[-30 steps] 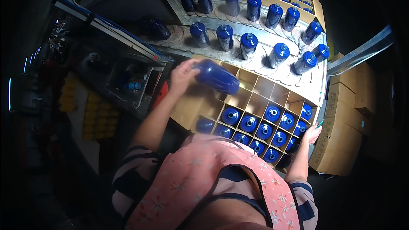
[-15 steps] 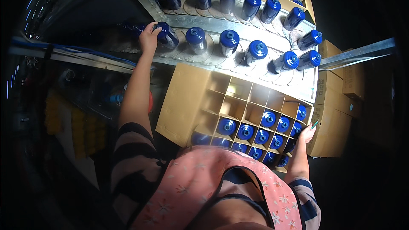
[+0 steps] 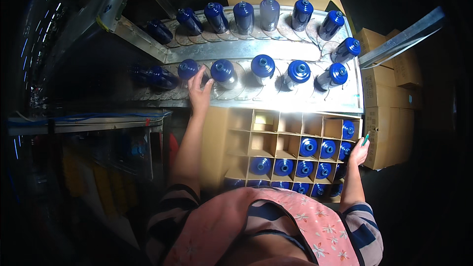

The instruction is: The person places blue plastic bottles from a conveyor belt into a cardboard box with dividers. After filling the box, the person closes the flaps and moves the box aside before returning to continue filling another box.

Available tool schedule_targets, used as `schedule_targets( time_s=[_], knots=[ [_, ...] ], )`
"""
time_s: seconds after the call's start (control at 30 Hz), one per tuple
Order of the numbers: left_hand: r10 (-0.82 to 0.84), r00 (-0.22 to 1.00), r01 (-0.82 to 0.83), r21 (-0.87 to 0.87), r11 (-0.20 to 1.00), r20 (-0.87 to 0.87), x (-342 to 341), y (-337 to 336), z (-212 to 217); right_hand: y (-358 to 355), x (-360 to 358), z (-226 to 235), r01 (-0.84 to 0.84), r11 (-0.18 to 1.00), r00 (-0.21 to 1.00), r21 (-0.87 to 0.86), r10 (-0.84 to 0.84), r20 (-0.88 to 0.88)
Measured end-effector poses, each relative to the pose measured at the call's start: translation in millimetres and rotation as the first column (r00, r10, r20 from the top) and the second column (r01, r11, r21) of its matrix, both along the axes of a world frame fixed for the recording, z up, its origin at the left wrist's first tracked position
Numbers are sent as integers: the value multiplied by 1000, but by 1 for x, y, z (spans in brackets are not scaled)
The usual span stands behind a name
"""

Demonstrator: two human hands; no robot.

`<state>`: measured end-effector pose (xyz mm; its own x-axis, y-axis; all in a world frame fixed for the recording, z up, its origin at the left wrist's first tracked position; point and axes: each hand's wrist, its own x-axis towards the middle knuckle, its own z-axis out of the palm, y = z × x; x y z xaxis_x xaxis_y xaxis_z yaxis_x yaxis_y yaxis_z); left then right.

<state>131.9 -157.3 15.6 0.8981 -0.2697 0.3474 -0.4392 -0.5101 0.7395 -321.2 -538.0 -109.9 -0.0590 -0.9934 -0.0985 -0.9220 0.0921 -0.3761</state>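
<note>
By left fingers, glossy cylindrical bottles

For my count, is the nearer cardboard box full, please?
The divided cardboard box is partly full: glossy blue bottles occupy its nearer side; several farther compartments are empty.

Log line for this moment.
left hand: open, by two blue bottles on conveyor, contact unclear | right hand: holding small green object at partitioned carton | carton: partly filled

Pink dark-edged apron (scattered pale flowers); striped sleeves, navy and pale.
</note>
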Motion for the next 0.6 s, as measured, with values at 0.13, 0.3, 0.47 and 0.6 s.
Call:
schedule_targets(
  time_s=[0.13, 0.3, 0.47, 0.6],
  knots=[
    [4, 1000, -5, 99, 995, 10, 16, -31, -1, -7, 14, -4, -48, 998, 999, -36, 48, -3],
    [-115, 993, 114, 128, 985, 0, -2, -46, -14, -11, -3, -4, -167, 974, 977, -151, 184, 106],
    [-121, 991, 127, 116, 985, -53, -44, -86, -32, -2, -53, -16, -86, 996, 996, -37, 87, 27],
    [-92, 989, 112, 179, 978, -114, -61, -113, -27, -2, -65, -24, -128, 987, 989, -101, 135, 61]
  ],
)
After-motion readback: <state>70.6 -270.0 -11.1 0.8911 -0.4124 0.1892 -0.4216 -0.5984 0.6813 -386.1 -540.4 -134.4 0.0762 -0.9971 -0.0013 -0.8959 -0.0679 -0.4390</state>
